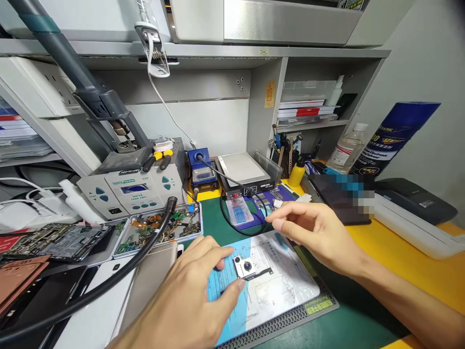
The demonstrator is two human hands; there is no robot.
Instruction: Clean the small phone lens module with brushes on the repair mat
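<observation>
Beside camera module [248, 266], left fingers [219, 255] spread, empty; right fingers [296, 231] almost pinched, hold unclear.

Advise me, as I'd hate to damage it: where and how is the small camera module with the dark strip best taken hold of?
Probably by the outer edges of the camera module at its left end, coming from the left. It lies flat, its large lens facing up, and the dark strip runs off rightward. The left hand is nearest that end.
</observation>
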